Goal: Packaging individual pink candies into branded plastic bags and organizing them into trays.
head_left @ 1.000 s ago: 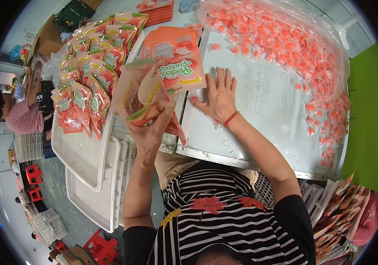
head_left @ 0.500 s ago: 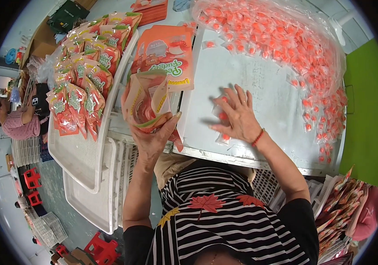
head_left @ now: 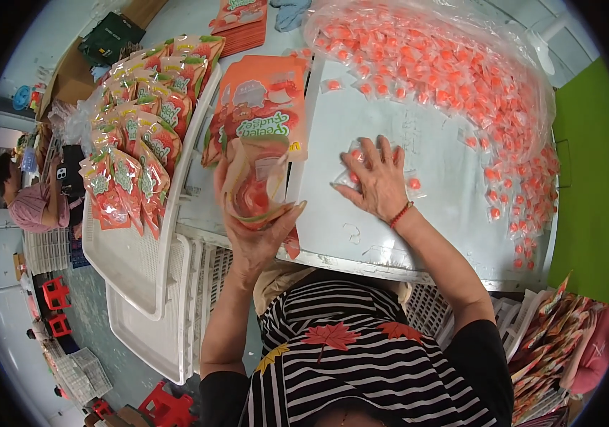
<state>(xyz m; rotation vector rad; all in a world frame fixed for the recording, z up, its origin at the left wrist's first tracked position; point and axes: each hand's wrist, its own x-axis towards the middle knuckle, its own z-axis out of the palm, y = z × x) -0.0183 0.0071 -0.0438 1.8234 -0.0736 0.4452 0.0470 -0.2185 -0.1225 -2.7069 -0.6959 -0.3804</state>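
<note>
My left hand (head_left: 251, 245) is wrapped around a standing pouch (head_left: 256, 188) that gapes open at the top. Reddish contents show inside the pouch, though I cannot make out single pieces. On the pale work surface (head_left: 361, 238), my right hand (head_left: 380, 179) lies with its fingers spread over a few small red candies in clear wrappers. One wrapped candy (head_left: 354, 155) peeks out by its fingertips, and another candy (head_left: 414, 183) rests to the right of the hand. What lies under the palm is hidden. Flat unfilled pouches (head_left: 265, 89) are stacked just beyond the held one.
A large heap of wrapped candies (head_left: 425, 64) on clear plastic fills the far right. At left, filled pouches (head_left: 133, 128) stand in rows on a white tray (head_left: 123, 260). Another pouch stack (head_left: 240, 35) and a blue cloth (head_left: 290, 14) lie farther back. A person (head_left: 37, 196) is at far left.
My right hand has come down flatter over the candies, and one candy now shows to its right. The left hand still grips the pouch, slightly nearer me and to the right.
</note>
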